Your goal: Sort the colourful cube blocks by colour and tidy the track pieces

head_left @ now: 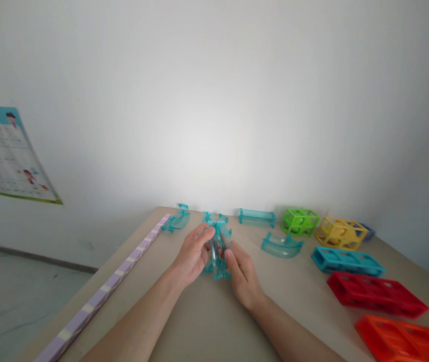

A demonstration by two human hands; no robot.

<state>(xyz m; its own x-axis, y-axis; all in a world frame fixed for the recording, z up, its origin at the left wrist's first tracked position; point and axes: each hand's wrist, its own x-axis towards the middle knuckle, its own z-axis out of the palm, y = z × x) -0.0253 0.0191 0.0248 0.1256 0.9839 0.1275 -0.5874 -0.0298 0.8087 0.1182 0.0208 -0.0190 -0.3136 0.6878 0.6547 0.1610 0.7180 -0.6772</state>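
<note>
Both of my hands are together at the middle of the tan table (207, 322), holding a clear teal plastic track piece (219, 251) between them. My left hand (192, 256) wraps its fingers over the piece's left side. My right hand (242, 274) grips the right side with the thumb pressed on it. The piece is partly hidden by my fingers and rests on or just above the tabletop. More teal track pieces lie close behind it.
Teal track pieces lie at the back: a curved one (177, 221), a straight one (256, 217), another curved one (281, 246). To the right are green (299, 221) and yellow (340, 233) cage blocks, then long blue (346, 261), red (374, 295) and orange (406, 339) frames. A purple-striped strip (112, 284) edges the table's left side. A poster (5, 156) hangs on the wall.
</note>
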